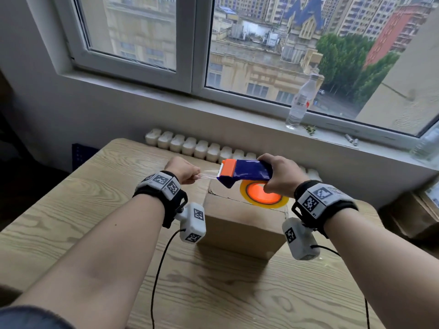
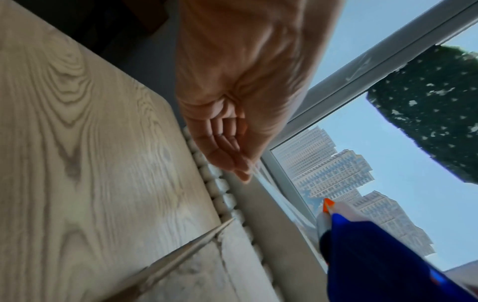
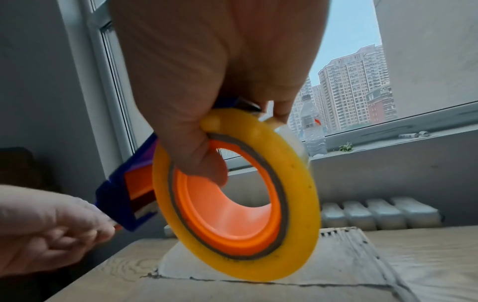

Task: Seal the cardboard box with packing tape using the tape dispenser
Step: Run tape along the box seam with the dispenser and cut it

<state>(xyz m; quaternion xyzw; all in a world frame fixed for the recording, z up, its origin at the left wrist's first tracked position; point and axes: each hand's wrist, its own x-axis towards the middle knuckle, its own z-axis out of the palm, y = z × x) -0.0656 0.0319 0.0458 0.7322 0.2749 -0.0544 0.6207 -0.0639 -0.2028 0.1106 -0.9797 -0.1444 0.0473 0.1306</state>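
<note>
A closed cardboard box [image 1: 240, 224] stands on the wooden table [image 1: 71, 210]; its top seam [image 3: 258, 283] shows in the right wrist view. Above the box my right hand [image 1: 278, 176] grips a blue and orange tape dispenser [image 1: 244, 173] with a yellow tape roll [image 1: 282, 201] [image 3: 297, 183], the thumb hooked inside the orange core [image 3: 232, 214]. My left hand [image 1: 183, 170] [image 2: 232, 143] pinches the free end of the clear tape [image 1: 209, 175], stretched between its fingertips and the dispenser's cutter. The dispenser's blue nose [image 2: 375, 255] also shows in the left wrist view.
A white radiator [image 1: 202, 148] runs behind the table under the window sill. On the sill stand a clear plastic bottle [image 1: 300, 103] and small bits of clutter. Another cardboard box [image 1: 415, 210] sits low at the right. Cables hang from both wrist cameras over the table.
</note>
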